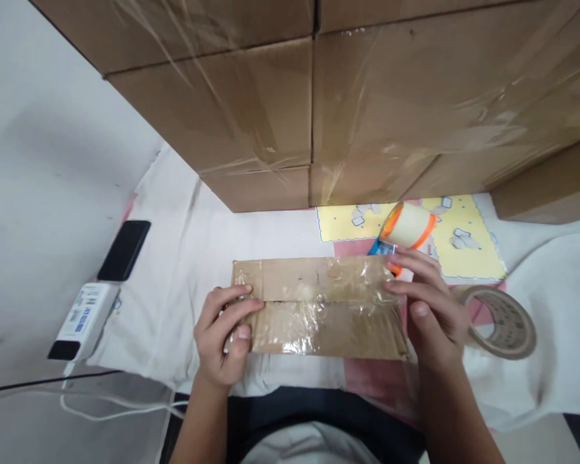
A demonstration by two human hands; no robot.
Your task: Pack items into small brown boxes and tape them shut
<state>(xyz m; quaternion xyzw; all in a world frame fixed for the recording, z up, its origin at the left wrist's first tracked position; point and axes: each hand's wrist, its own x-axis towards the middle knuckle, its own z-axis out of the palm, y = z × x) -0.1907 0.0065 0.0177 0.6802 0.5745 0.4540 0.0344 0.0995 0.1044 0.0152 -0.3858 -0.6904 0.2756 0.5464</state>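
Note:
A small, flat cardboard box (328,328) lies in front of me, its seam covered by shiny clear tape. My left hand (225,335) grips the box's left end, index and middle fingers on top and thumb near the front edge. At the opposite end, my right hand (432,306) is open with its fingers apart, fingertips touching the taped top near the far right corner. Its thumb is off the box. Just behind that corner is a tape dispenser (408,225) with a pale roll and orange and blue parts, partly hidden by my fingers.
Large taped cardboard boxes (261,109) stand stacked behind. A brown tape roll (505,322) lies right of my right hand. A black phone (124,250) and a white power strip (84,319) with cables are at left by the wall. Cloth (203,238) covers the surface.

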